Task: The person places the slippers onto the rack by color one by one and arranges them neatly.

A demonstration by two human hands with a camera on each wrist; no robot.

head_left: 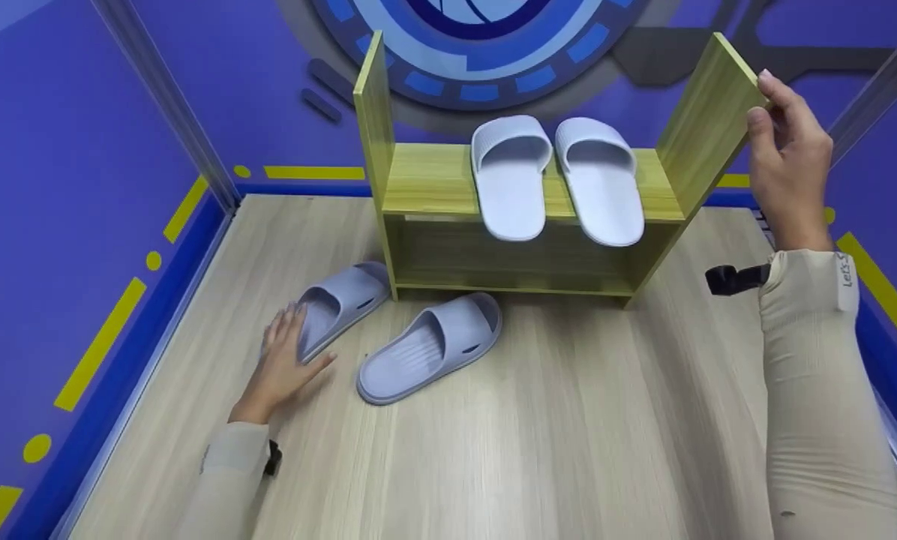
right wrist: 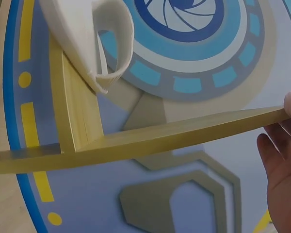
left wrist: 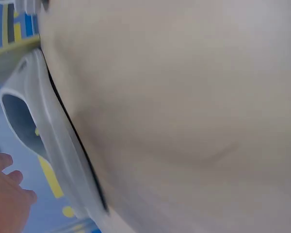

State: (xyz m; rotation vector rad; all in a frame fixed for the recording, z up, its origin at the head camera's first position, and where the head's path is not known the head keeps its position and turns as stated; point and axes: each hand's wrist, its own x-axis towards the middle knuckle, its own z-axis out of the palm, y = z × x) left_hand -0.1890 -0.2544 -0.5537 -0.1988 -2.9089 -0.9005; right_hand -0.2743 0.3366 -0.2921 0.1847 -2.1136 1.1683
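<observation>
My left hand (head_left: 280,367) is spread with fairly straight fingers over the heel end of a grey slide slipper (head_left: 355,289) on the floor. In the left wrist view its fingertips appear beside the slipper (left wrist: 53,121), with nothing gripped. A matching grey slipper (head_left: 403,367) lies just to the right, toe toward the rack. My right hand (head_left: 793,161) pinches the top edge of the right side panel (right wrist: 184,132) of a small wooden shoe rack (head_left: 430,176), thumb on one face and fingers on the other. Two white slippers (head_left: 512,199) sit side by side on its upper shelf, heels overhanging the front.
The rack's lower compartment (head_left: 448,255) lies in shade beneath the white slippers. Blue patterned walls (head_left: 66,187) enclose the wood-look floor (head_left: 553,435) on the left, back and right. The rack's left side panel (head_left: 373,120) stands upright near the grey slippers.
</observation>
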